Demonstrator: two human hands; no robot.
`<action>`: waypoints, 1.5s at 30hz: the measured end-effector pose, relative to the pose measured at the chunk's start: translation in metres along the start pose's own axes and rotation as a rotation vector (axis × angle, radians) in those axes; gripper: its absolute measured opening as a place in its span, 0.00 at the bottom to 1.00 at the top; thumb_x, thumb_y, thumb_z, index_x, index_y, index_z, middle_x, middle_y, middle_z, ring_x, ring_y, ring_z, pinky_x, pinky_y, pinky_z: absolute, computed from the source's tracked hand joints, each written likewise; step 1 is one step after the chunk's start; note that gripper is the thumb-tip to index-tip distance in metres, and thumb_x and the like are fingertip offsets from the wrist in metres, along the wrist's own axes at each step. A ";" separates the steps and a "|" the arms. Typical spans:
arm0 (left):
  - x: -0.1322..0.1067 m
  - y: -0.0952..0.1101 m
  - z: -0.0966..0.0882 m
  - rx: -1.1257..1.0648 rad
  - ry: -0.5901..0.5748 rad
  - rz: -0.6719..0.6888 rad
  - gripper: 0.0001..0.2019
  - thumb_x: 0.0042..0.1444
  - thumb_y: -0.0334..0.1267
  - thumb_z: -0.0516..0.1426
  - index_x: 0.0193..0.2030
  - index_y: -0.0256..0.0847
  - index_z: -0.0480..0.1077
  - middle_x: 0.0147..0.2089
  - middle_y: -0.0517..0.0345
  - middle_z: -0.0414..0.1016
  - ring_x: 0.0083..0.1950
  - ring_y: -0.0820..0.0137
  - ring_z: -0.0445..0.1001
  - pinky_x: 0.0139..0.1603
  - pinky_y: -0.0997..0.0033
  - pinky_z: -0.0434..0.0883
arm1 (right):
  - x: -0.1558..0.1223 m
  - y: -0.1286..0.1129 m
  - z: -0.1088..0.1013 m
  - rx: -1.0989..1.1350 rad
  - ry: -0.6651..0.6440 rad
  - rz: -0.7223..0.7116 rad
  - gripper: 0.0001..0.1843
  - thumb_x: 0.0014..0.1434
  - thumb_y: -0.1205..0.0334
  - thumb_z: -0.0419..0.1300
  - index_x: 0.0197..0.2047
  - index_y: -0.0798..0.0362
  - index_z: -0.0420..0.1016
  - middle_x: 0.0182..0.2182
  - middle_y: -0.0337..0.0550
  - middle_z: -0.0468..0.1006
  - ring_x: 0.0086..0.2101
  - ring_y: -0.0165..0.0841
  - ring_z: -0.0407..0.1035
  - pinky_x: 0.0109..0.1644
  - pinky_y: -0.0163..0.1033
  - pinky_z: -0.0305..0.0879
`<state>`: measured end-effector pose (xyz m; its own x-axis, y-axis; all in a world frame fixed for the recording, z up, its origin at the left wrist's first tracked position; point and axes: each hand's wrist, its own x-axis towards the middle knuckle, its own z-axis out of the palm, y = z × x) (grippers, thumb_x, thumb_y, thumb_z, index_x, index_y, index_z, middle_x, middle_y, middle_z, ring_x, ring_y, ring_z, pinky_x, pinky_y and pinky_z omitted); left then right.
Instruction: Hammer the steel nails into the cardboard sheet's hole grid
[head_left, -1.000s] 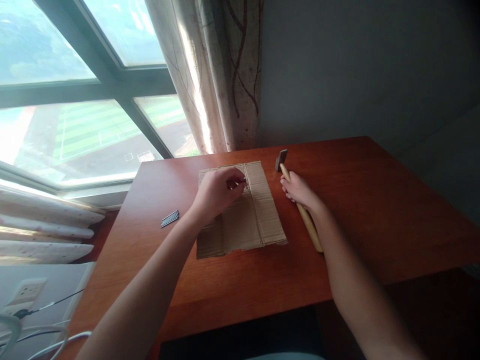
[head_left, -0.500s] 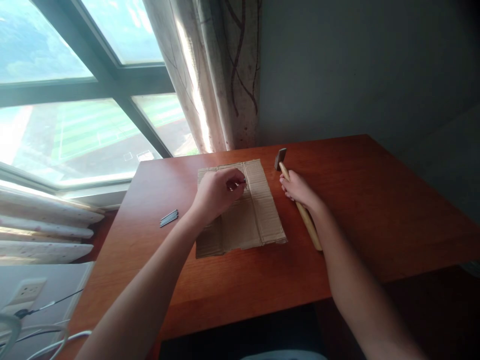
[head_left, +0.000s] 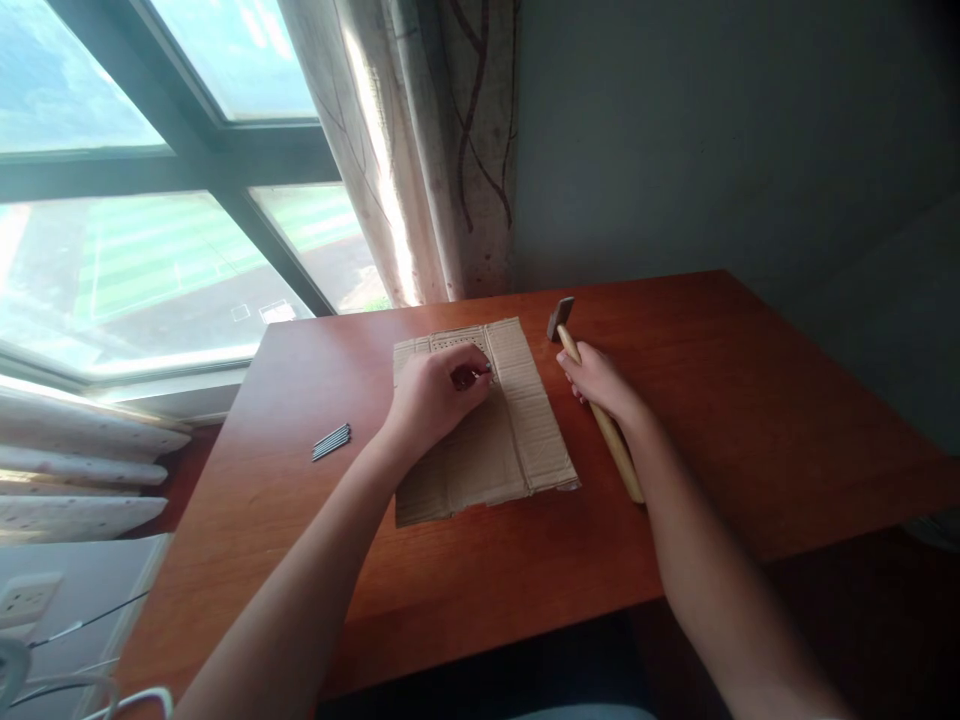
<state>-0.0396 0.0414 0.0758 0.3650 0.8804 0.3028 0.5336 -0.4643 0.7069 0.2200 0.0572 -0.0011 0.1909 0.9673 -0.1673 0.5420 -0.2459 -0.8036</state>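
Observation:
My left hand [head_left: 442,395] is over the upper part of a flat piece of cardboard [head_left: 487,455], its thumb and forefinger pinched on a nail [head_left: 489,368] of which only a small dark end shows. Rows of small holes run along the cardboard's far edge, partly hidden by the hand. To the right of the cardboard, my right hand [head_left: 594,380] is wrapped round the wooden handle of a hammer [head_left: 616,450]. The hammer's metal head points away from me, just above the table. A small bundle of nails [head_left: 331,442] lies left of the cardboard.
The reddish-brown wooden table [head_left: 720,420] bears everything. Behind it hang a curtain [head_left: 427,150] and a grey wall [head_left: 712,130]; a window [head_left: 150,250] is on the left. White cables [head_left: 82,685] and a wall socket [head_left: 30,598] are at the lower left.
My left hand has shifted slightly lower on the cardboard, uncovering more small holes near the far edge. The right hand still grips the hammer. The view has turned slightly.

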 end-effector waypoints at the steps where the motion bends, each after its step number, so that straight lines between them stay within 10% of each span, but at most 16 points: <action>1: 0.000 0.000 0.000 -0.005 0.001 0.001 0.03 0.54 0.34 0.59 0.33 0.40 0.76 0.31 0.60 0.79 0.29 0.74 0.74 0.31 0.75 0.70 | -0.001 0.000 -0.002 -0.024 0.014 -0.006 0.11 0.66 0.57 0.56 0.33 0.50 0.62 0.18 0.32 0.66 0.15 0.24 0.62 0.17 0.28 0.56; 14: 0.002 0.000 0.003 0.074 -0.024 0.027 0.06 0.56 0.33 0.57 0.34 0.42 0.76 0.32 0.58 0.80 0.31 0.72 0.74 0.33 0.73 0.70 | -0.031 -0.030 -0.020 0.102 -0.101 -0.199 0.13 0.68 0.50 0.50 0.35 0.49 0.59 0.25 0.32 0.64 0.17 0.24 0.58 0.19 0.33 0.54; 22: 0.002 -0.001 0.005 0.087 -0.022 0.024 0.05 0.56 0.32 0.58 0.35 0.42 0.77 0.34 0.58 0.81 0.32 0.70 0.75 0.36 0.71 0.71 | -0.078 -0.092 -0.076 -0.414 -0.043 -0.422 0.19 0.66 0.50 0.54 0.28 0.51 0.63 0.19 0.33 0.62 0.22 0.28 0.56 0.28 0.37 0.47; 32: 0.002 -0.007 0.008 0.081 -0.028 0.017 0.04 0.56 0.34 0.59 0.35 0.43 0.76 0.33 0.59 0.80 0.32 0.70 0.75 0.34 0.72 0.70 | -0.099 -0.136 -0.073 -0.512 -0.144 -0.465 0.20 0.68 0.49 0.51 0.27 0.50 0.59 0.20 0.35 0.65 0.22 0.28 0.57 0.29 0.38 0.50; 45: 0.003 -0.006 0.007 0.062 -0.035 0.024 0.04 0.55 0.34 0.58 0.34 0.42 0.76 0.33 0.59 0.80 0.32 0.71 0.74 0.33 0.72 0.69 | -0.102 -0.132 -0.065 -0.528 -0.111 -0.469 0.20 0.68 0.51 0.52 0.26 0.50 0.59 0.20 0.38 0.68 0.21 0.30 0.60 0.28 0.39 0.50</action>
<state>-0.0364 0.0466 0.0682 0.4043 0.8655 0.2958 0.5702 -0.4913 0.6583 0.1826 -0.0131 0.1595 -0.2284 0.9724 0.0480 0.8759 0.2268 -0.4259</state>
